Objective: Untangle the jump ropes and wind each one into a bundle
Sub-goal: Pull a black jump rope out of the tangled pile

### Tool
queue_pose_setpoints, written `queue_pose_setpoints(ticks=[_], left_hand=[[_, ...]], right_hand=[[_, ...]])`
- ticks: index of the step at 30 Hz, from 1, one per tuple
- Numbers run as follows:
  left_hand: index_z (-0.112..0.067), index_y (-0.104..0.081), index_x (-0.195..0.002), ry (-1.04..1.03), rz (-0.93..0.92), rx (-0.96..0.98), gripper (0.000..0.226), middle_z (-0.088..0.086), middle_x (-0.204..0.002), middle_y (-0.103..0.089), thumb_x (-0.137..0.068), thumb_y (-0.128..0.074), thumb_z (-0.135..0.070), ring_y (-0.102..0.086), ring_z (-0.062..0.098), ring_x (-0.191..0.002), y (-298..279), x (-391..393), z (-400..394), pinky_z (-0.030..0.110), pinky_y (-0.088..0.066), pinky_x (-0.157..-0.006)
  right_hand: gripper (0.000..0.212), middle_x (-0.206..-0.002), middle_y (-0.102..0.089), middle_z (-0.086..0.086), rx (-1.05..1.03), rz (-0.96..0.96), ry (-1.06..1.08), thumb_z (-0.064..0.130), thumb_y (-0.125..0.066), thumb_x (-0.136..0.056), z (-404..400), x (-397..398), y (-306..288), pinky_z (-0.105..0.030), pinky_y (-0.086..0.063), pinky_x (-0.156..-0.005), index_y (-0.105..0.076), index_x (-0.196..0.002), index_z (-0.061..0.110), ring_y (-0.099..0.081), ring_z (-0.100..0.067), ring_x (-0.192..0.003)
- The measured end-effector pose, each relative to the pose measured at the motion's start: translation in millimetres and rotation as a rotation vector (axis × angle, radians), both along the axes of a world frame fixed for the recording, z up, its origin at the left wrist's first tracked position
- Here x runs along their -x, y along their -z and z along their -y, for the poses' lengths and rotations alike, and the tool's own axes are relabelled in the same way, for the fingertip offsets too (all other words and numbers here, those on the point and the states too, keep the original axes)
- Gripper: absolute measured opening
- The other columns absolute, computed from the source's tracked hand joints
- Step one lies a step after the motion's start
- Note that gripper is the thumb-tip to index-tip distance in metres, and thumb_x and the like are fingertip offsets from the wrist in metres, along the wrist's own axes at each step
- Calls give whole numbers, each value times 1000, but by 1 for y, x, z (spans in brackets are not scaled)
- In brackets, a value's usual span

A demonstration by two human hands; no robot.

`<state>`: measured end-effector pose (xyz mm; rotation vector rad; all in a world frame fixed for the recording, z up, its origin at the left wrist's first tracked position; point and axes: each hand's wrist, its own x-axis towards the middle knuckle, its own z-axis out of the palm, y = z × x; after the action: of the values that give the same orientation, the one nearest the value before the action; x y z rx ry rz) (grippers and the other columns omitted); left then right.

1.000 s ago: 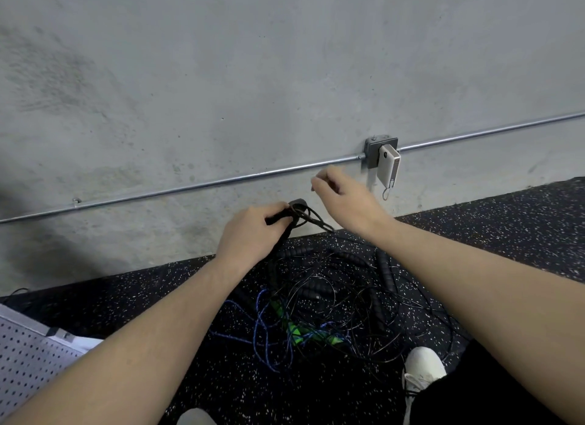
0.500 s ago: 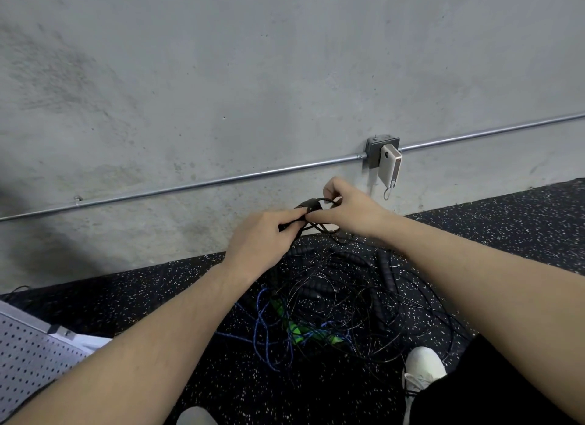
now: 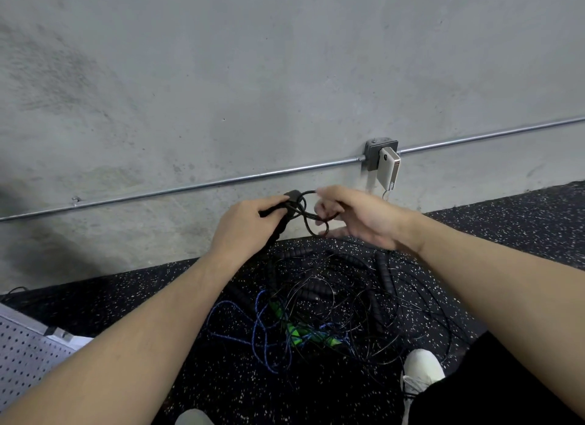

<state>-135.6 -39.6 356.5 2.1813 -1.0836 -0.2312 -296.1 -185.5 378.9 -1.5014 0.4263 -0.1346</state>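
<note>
A tangle of jump ropes (image 3: pixel 332 310) lies on the speckled black floor: thin black cords, a blue cord (image 3: pixel 262 339), green-and-black handles (image 3: pixel 296 329) and ribbed black handles (image 3: pixel 384 277). My left hand (image 3: pixel 250 225) grips a black handle (image 3: pixel 292 199) raised above the pile near the wall. A black cord loop (image 3: pixel 305 215) runs from that handle to my right hand (image 3: pixel 354 215), whose curled fingers hold the cord. The rest of that rope hangs down into the tangle.
A concrete wall (image 3: pixel 285 76) rises just behind the pile, with a metal conduit (image 3: pixel 190 188) and a junction box holding a white charger (image 3: pixel 389 169). A perforated white panel (image 3: pixel 25 355) lies at the lower left. My white shoe (image 3: pixel 422 370) rests by the ropes.
My right hand dropped from above the handle, met my left hand, then pulled rightwards with the black cord, opening a loop. My left hand kept its grip on the handle.
</note>
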Motion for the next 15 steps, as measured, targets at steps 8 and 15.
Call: queue_pose_setpoints(ticks=[8, 15], left_hand=[[-53, -66, -125, 4, 46, 84, 30, -22, -91, -76, -97, -63, -42, -67, 11, -62, -1, 15, 0, 21, -52, -60], [-59, -63, -124, -44, -26, 106, 31, -17, -78, -75, -97, -62, -44, -69, 6, -71, 1, 12, 2, 30, -58, -73]], right_hand=[[41, -73, -62, -3, -472, 27, 315, 41, -39, -106, 4, -5, 4, -47, -60, -83, -68, -104, 12, -57, -16, -59], [59, -121, -69, -16, -736, 271, 212, -14, -27, -81, -9, -9, 4, -41, -60, -88, -59, -126, 9, -71, -32, -102]])
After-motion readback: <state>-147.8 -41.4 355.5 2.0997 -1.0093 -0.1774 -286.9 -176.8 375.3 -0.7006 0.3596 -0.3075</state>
